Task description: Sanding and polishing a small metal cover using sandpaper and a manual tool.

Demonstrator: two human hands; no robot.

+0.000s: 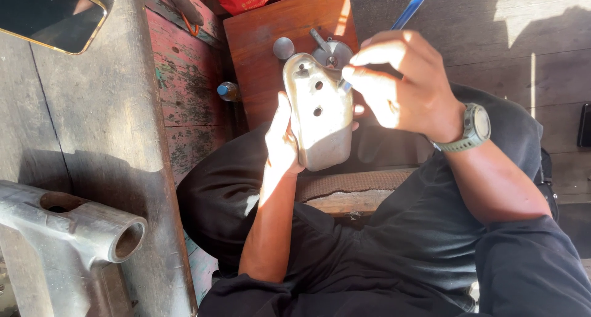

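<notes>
Sunlight falls hard across a metal cover (319, 117), a dull, rounded casting with two small holes in its face, held upright above the person's lap. The left hand (282, 146) grips it from the left side, thumb along the edge and fingers curled shut behind it, where they are hidden. The right hand (400, 83), with a watch (475, 127) on its wrist, pinches a blue-handled tool (411, 8) between closed fingertips; its working end meets the cover's upper right corner, though the tip itself cannot be made out behind the fingers.

Slipping looks the main risk: the cover rests on nothing, so a hard push from the tool could twist it out of the one-handed grip and drop it toward the wooden board (271, 31) beyond the knees. A skidding tool tip could also jab the left thumb, which sits close to the worked edge. Glare may hide the spot being worked. Small round metal parts (284, 47) lie loose on the board just behind the cover and could roll off if knocked. A phone (49, 15) and a grey metal casting (68, 231) lie on the bench to the left, well apart.
</notes>
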